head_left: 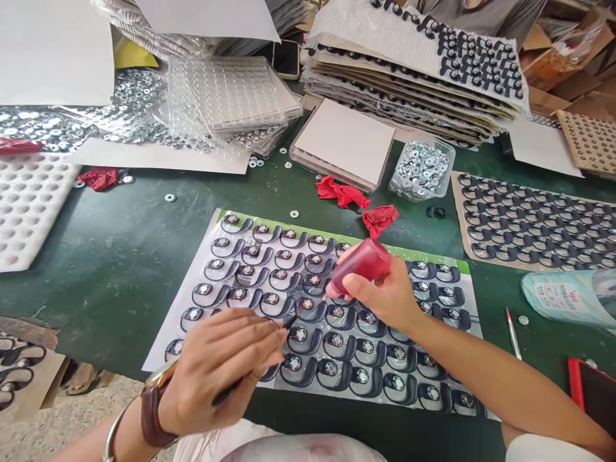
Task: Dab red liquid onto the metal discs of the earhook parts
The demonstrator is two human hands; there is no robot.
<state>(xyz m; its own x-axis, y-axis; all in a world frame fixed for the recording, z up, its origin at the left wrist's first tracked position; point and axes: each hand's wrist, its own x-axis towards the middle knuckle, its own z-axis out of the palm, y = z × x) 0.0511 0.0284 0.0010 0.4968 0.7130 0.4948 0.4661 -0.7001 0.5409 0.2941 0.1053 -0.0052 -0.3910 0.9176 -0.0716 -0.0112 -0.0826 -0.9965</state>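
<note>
My right hand [392, 292] is closed around a small red squeeze bottle [363, 262], tilted with its nozzle end down to the left. Below the bottle lies a sheet [166, 324] bearing rows of curved black parts [308, 307], each with a round silver-centred piece on it. My left hand [226, 366], with a watch on the wrist, hovers over the lower left of these rows. Its fingers are closed on a slim black tool [290, 319], whose dark tip points at the parts. Most of that tool is hidden by the hand.
Behind the sheet sit red crumpled scraps [341, 191], a plastic tub of metal washers [421, 168] and stacked white cards [344, 144]. Tall layered stacks [409, 83] stand farther back. To the right are another filled board [539, 221], a blue packet [568, 298] and a red-edged phone [591, 398].
</note>
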